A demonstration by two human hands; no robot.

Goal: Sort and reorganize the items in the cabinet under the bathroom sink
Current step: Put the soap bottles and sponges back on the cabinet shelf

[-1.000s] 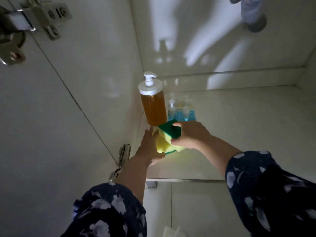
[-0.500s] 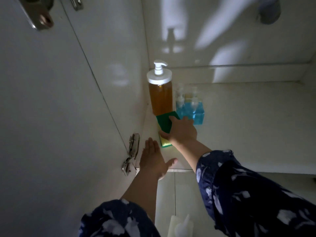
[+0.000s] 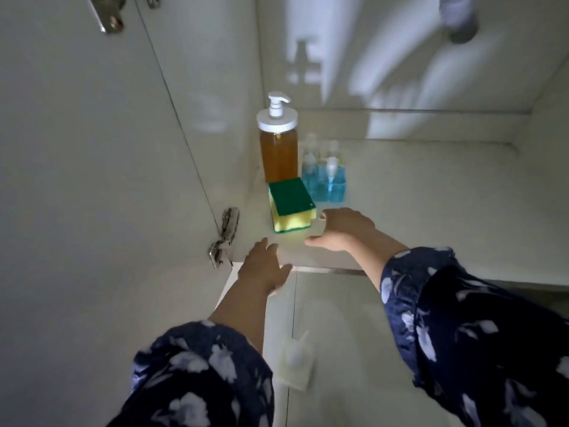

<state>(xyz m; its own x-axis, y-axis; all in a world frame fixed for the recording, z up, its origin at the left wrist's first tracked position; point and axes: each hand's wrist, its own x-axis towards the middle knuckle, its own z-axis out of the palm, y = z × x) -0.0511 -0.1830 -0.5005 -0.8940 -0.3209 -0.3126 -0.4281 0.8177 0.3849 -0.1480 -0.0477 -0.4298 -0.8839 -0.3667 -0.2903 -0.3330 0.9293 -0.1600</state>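
A stack of yellow sponges with green scrub pads [image 3: 291,206] lies on the white cabinet floor [image 3: 431,195] at the back left corner. Behind it stands a tall amber pump bottle [image 3: 278,149] with a white top. To its right are small clear bottles of blue liquid [image 3: 324,180]. My right hand [image 3: 341,229] hovers just right of the sponges, fingers apart, holding nothing. My left hand [image 3: 264,266] is over the cabinet's front edge, fingers spread and empty.
The open cabinet door [image 3: 77,180] with a metal hinge [image 3: 224,235] fills the left. A drain pipe [image 3: 458,16] hangs at the top right. A small pale bottle [image 3: 297,362], blurred, lies on the tiled floor in front of the cabinet.
My right hand has let go of the sponges and drawn back to their right. My left hand has pulled back toward the cabinet's front edge.
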